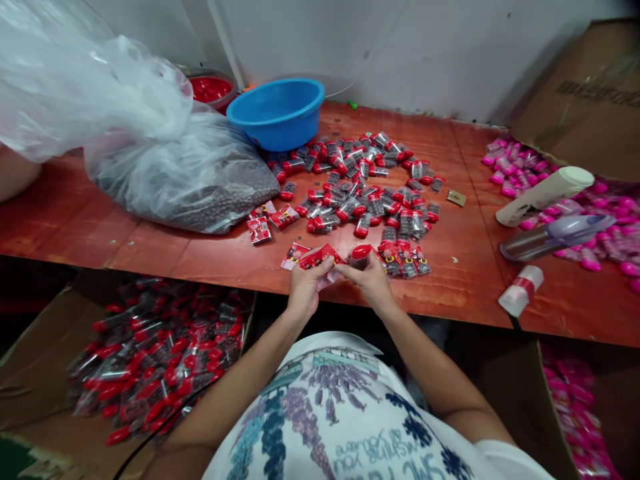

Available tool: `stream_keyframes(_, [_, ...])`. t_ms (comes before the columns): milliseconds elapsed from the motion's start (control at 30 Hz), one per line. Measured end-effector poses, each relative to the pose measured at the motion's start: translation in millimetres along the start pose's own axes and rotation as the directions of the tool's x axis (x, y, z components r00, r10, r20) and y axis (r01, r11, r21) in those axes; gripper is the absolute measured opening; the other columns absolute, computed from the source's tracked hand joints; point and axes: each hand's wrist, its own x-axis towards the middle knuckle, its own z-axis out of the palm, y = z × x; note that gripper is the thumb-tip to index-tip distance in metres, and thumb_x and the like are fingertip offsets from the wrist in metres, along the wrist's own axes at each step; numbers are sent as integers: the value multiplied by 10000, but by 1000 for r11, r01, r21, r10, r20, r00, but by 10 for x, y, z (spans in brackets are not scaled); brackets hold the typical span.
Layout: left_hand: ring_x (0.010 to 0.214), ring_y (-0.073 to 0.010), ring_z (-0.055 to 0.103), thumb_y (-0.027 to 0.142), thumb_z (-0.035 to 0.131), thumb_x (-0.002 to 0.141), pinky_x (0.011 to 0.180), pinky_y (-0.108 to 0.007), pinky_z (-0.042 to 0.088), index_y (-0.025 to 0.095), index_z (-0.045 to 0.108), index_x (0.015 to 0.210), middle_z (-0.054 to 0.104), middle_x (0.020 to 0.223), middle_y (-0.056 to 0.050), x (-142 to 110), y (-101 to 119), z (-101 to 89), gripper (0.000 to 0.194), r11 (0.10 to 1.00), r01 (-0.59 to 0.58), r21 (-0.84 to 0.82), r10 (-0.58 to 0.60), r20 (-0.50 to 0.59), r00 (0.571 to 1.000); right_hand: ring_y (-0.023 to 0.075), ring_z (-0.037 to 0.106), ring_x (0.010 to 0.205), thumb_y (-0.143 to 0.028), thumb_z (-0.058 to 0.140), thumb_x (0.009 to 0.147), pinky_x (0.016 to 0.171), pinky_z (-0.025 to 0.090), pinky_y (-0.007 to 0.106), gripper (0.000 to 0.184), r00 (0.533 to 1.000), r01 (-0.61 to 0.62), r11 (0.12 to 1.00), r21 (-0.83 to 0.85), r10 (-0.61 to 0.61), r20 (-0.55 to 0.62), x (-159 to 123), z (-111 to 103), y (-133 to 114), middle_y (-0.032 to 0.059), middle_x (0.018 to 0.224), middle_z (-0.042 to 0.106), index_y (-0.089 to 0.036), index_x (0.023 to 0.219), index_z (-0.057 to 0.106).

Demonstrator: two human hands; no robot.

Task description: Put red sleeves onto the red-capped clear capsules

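Two bare hands work close together above the near edge of the red, glossy-patched table (475, 267). The left hand (304, 290) has its grip pinched, thumb uppermost, on a flat, printed red packet (320, 255); the right hand (373, 283) has its grip wrapped around a red-capped container (362, 252), its smooth cap rounded, just beside the packet. Right of it lies a short row of printed pouches (407, 260). Beyond, clear plastic capsules (363, 223) with dark contents and shiny red ends lie jumbled. A crinkled, translucent bag (200, 173) bulges with small, dark, round beads beside a smooth blue basin (290, 137). Below, a rough cardboard box (45, 347) holds more red-and-clear pieces.
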Motion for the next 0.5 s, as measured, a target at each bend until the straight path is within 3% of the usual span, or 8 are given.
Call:
stream_keyframes(167, [604, -125, 640, 189, 837, 574, 638, -253, 525, 138, 660, 731, 679, 672, 10, -59, -7, 13, 242, 997, -42, 65, 39, 56, 998, 93, 488, 484, -345, 786, 649, 461, 390, 223, 363, 999, 18, 999, -26, -19, -43, 7, 17, 22, -77, 606, 548, -208, 881, 544])
stream_keyframes(267, [593, -131, 638, 210, 846, 561, 600, -247, 507, 140, 651, 724, 672, 661, 9, -30, 1, 2, 264, 999, 12, 39, -13, 6, 1000, 94, 492, 437, -397, 758, 689, 408, 380, 214, 405, 999, 0, 1000, -15, -1, -38, -30, -30, -33, -80, 603, 570, -226, 955, 505])
stream_keyframes(400, [590, -121, 626, 184, 861, 519, 600, -244, 502, 137, 632, 698, 661, 646, 16, 55, 30, -20, 294, 998, 32, -56, -37, -106, 994, 92, 530, 452, -508, 613, 799, 390, 403, 197, 356, 990, -108, 993, 44, 103, 94, -179, -58, -106, -51, 699, 637, -251, 970, 435])
stream_keyframes(500, [615, -118, 628, 198, 856, 541, 617, -240, 502, 140, 632, 705, 672, 676, 9, 95, 36, -31, 284, 998, 2, -69, -10, -122, 992, 84, 532, 463, -493, 564, 837, 386, 400, 176, 318, 959, -175, 985, 13, 167, 229, -318, -17, -87, -41, 735, 656, -252, 1002, 439])
